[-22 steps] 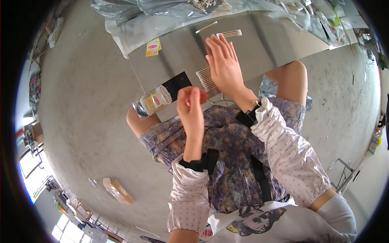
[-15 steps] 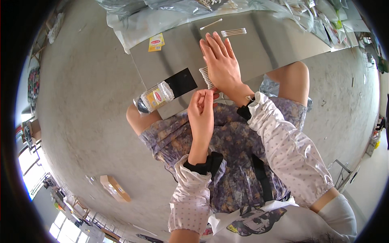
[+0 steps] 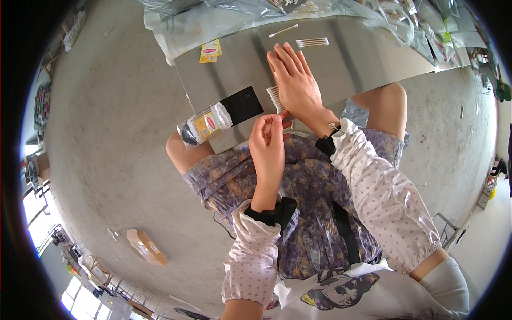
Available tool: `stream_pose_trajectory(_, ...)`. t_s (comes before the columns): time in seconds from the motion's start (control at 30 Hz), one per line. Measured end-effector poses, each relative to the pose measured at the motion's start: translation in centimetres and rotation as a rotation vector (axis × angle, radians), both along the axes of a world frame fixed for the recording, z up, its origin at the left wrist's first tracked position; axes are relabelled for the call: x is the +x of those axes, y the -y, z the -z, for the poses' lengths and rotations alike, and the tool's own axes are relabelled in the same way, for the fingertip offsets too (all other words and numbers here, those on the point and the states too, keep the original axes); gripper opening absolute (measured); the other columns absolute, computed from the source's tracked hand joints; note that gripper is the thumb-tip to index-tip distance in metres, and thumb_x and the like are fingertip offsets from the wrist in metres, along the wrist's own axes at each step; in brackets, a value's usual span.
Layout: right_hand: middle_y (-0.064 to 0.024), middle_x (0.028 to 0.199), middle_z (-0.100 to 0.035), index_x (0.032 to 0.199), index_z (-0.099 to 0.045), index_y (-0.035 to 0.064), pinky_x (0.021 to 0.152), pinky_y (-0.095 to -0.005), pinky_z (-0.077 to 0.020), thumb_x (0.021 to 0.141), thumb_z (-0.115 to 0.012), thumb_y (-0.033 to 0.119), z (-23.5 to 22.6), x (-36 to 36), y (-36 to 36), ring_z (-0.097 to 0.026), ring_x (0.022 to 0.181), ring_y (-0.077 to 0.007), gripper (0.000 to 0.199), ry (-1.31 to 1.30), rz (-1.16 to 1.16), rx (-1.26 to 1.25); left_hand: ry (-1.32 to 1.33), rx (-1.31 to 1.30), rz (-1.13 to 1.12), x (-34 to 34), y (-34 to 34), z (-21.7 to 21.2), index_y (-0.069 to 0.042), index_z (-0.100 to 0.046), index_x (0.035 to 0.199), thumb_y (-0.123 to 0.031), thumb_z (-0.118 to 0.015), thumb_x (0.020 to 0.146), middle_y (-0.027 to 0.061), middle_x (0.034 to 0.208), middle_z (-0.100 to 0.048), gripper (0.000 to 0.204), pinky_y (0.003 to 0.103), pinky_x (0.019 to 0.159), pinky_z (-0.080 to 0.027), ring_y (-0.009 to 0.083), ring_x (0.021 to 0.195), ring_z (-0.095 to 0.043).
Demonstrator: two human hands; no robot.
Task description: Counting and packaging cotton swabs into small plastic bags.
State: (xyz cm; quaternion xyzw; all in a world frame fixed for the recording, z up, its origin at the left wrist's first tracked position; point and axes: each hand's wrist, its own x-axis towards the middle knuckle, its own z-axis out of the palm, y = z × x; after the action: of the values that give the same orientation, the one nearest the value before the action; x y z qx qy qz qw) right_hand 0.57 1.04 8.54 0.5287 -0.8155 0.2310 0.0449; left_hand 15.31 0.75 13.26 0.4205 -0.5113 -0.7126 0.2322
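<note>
Roughly, head view only. Right hand (image 3: 296,85) flat, palm down on grey table (image 3: 362,64), fingers (image 3: 288,56) straight and close together, clamped on nothing. Row of cotton swabs (image 3: 274,99) peeking out from under its thumb-side edge, touching the hand, swab shafts running along the same line as the fingers, away from the body. Left hand (image 3: 268,146) raised just short of that row, fingertips (image 3: 276,120) pinched together; maybe a thin swab between them, too small to tell. Row just beyond the left fingertips, near, not touching. Right hand nearer, already on it. Second small bundle of swabs (image 3: 312,42) past the right fingertips, lying crosswise; one loose swab (image 3: 283,30) further off to their left. Clear packed swab packet (image 3: 205,124) on black card (image 3: 242,104), left of the left fingers, long axis slanting toward the table edge. Yellow label (image 3: 210,52) far left of the right fingers.
</note>
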Motion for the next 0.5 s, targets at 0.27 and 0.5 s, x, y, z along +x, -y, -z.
stream_pose_trajectory(0.27,-0.0152,0.15,-0.042,0.14,-0.047,0.0021,0.121,-0.0457,-0.0226,0.089,-0.049,0.007,-0.2,0.2,0.0,-0.032,0.145,-0.0297,0.051,-0.076,-0.006,0.033,-0.024,0.025,-0.008,0.6,0.6,0.1,0.001,-0.06,0.104,-0.014,-0.054,0.102,0.0105,0.105,-0.071,0.016,0.024,0.072,-0.053,0.013,0.086,-0.066)
stream_pose_trajectory(0.5,-0.0159,0.151,-0.041,0.14,-0.046,0.001,0.122,-0.0437,-0.0225,0.088,-0.048,0.004,0.0,0.0,0.0,-0.03,0.146,-0.0295,0.052,-0.053,-0.023,0.028,0.057,-0.504,-0.517,4.8,7.2,1.0,0.002,-0.059,0.116,-0.009,-0.057,0.098,0.012,0.112,-0.067,0.021,0.029,0.086,-0.05,0.0187,0.101,-0.064)
